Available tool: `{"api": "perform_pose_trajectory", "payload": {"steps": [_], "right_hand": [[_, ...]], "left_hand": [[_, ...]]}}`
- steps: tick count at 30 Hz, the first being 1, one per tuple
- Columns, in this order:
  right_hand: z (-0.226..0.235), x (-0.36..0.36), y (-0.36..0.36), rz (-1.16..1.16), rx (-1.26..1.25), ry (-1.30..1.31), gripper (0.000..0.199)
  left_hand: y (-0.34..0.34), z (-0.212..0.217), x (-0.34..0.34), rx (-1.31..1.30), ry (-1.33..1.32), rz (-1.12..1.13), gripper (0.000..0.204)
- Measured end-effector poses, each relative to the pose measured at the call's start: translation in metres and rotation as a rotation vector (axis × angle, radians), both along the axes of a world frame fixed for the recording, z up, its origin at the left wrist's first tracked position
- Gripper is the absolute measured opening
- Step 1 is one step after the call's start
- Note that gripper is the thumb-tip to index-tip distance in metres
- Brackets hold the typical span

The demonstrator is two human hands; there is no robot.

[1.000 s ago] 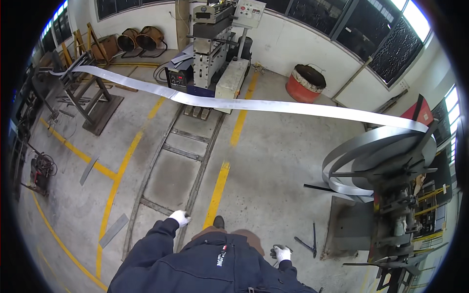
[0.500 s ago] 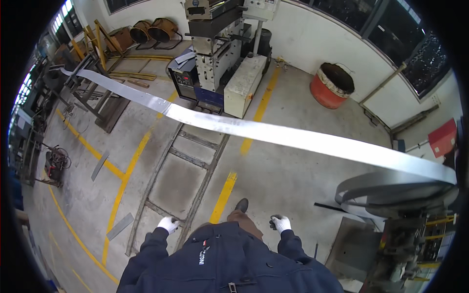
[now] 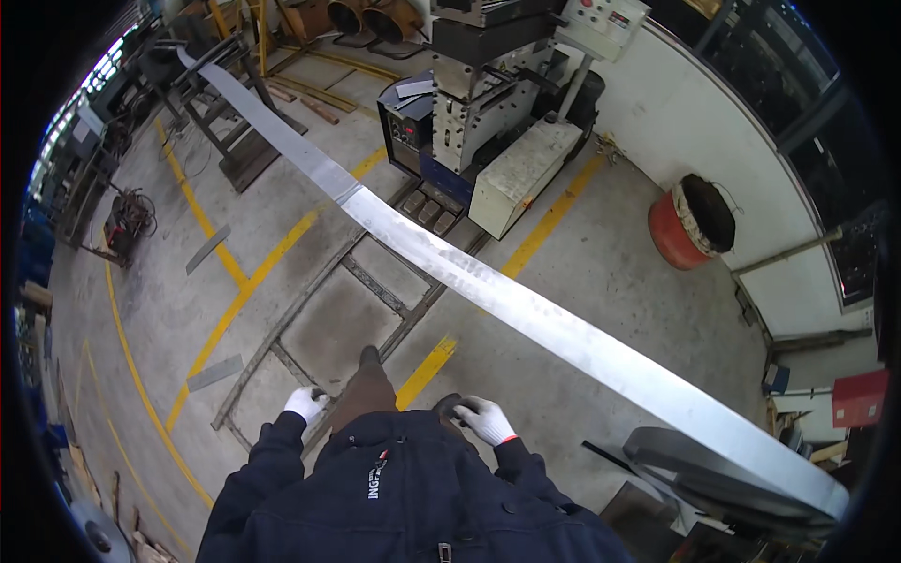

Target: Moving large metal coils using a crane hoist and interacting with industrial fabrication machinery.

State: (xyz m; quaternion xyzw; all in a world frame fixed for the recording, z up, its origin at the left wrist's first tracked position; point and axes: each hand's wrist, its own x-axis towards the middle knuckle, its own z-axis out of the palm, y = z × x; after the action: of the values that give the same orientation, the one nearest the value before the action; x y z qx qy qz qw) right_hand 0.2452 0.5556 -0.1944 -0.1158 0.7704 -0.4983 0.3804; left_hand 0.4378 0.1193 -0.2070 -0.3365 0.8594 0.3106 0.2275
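Observation:
My left hand (image 3: 306, 403), in a white glove with darker fingertips, hangs low beside my leg over the metal floor frame (image 3: 282, 353). Its fingers are loosely bent, and I make out nothing in them. On the other side my right hand (image 3: 484, 420), gloved alike with a red cuff edge, hangs near my shoe, fingers slightly bent and partly apart, nothing seen in it. Neither hand touches the long shiny metal strip (image 3: 526, 302) that stretches ahead of me, from a stand (image 3: 246, 159) at far left down to a coil (image 3: 657, 450) at lower right.
A machine (image 3: 497, 113) with a pale cabinet (image 3: 526, 178) stands beyond the strip, beside a welding-type power unit (image 3: 405, 131). A red drum (image 3: 678, 235) is near the wall. Flat metal pieces (image 3: 214, 372) lie on the floor at left. Yellow lines (image 3: 427, 371) mark the concrete.
My view has turned right, so the strip slants more steeply. My legs have changed position in a step; my right hand has swung inward toward my leg.

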Motion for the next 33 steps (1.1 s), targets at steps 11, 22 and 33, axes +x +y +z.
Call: {"api": "perform_pose_trajectory", "payload": {"steps": [11, 22, 33], "right_hand": [[0.157, -0.192, -0.170, -0.086, -0.223, 0.210, 0.021], [0.087, -0.447, -0.270, -0.577, -0.001, 0.078, 0.031], [-0.022, -0.577, -0.278, -0.724, 0.045, -0.017, 0.029]], "left_hand": [[-0.114, -0.046, -0.097, 0.023, 0.045, -0.009, 0.030], [-0.305, -0.071, -0.261, 0.197, -0.051, -0.049, 0.030], [-0.355, -0.039, -0.296, 0.248, -0.203, 0.057, 0.026]]}}
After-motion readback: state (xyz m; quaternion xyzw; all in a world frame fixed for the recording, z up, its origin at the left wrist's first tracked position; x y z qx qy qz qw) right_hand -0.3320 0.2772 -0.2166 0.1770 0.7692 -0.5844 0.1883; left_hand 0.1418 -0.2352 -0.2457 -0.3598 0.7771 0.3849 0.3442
